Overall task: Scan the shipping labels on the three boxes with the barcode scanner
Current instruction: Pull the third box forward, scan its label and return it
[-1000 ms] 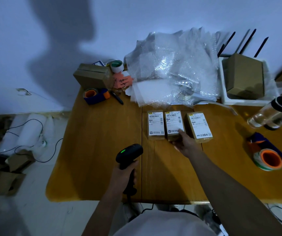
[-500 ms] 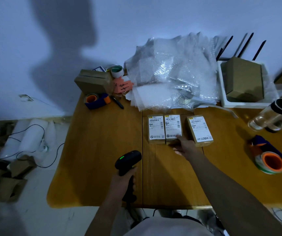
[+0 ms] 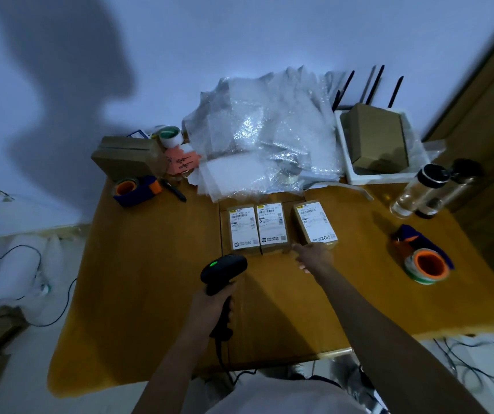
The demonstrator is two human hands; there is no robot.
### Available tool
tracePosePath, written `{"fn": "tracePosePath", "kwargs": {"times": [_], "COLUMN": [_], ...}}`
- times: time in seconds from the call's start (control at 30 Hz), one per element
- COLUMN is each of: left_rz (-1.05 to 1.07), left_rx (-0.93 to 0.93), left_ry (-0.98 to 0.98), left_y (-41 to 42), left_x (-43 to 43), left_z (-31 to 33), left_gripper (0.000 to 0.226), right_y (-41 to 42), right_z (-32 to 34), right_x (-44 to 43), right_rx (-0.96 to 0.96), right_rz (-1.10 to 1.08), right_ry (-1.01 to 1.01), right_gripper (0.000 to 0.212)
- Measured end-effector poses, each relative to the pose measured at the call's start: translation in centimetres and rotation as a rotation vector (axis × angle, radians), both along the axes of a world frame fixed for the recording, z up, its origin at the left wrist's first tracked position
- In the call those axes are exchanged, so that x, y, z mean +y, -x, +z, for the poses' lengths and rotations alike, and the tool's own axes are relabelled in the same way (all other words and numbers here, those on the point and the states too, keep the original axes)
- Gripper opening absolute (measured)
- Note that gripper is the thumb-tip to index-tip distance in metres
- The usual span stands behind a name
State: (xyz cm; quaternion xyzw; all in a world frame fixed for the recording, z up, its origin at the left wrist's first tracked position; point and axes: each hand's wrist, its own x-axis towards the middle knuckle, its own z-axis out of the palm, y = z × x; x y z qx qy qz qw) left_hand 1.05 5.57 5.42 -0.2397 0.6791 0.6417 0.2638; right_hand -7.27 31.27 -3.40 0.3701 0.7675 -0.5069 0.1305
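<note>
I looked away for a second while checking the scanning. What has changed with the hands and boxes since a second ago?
The right hand slid off the middle box toward the right box, fingertips now at the gap between them. The middle box ended up against the left box. The left hand still grips the scanner, green light on.

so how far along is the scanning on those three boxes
Set up: three labelled boxes sit in a row, labels up: left box, middle box, right box. In hand: the left hand has the barcode scanner in its grip, green light on, aimed toward the left box; the right hand rests at the near edge of the boxes. Whether any label has been scanned cannot be told.
</note>
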Motion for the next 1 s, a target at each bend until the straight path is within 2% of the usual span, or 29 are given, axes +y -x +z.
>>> {"fn": "tracePosePath", "kwargs": {"times": [0.17,0.27,0.4,0.53,0.67,0.77,1.0], "left_rz": [-0.037,-0.057,-0.058,0.015,0.042,0.052,0.067], "left_rx": [0.030,0.045,0.044,0.029,0.005,-0.021,-0.029], "left_ry": [-0.028,-0.025,-0.010,-0.006,-0.017,0.000,-0.024], "left_y": [1.4,2.0,2.2,2.2,1.5,0.9,0.0], "left_x": [2.1,2.9,3.0,2.7,2.7,2.7,2.7], "left_z": [0.2,-0.1,-0.1,0.1,-0.7,-1.1,-1.5], "left_gripper": [0.022,0.023,0.024,0.020,0.021,0.022,0.018], "right_y": [-0.3,-0.4,0.0,1.0,1.4,1.2,1.1], "right_z": [1.4,1.3,0.5,-0.1,-0.7,-1.5,-2.7], "right_x": [2.2,3.4,4.8,5.7,6.5,6.7,6.0], "right_rx": [0.092,0.188,0.204,0.120,-0.037,-0.102,-0.079], "right_rz": [0.150,0.162,0.200,0.261,0.211,0.252,0.223], "right_ry": [-0.496,-0.616,-0.691,-0.677,-0.527,-0.461,-0.335], "right_gripper": [0.030,0.028,0.048,0.069,0.095,0.098,0.090]}}
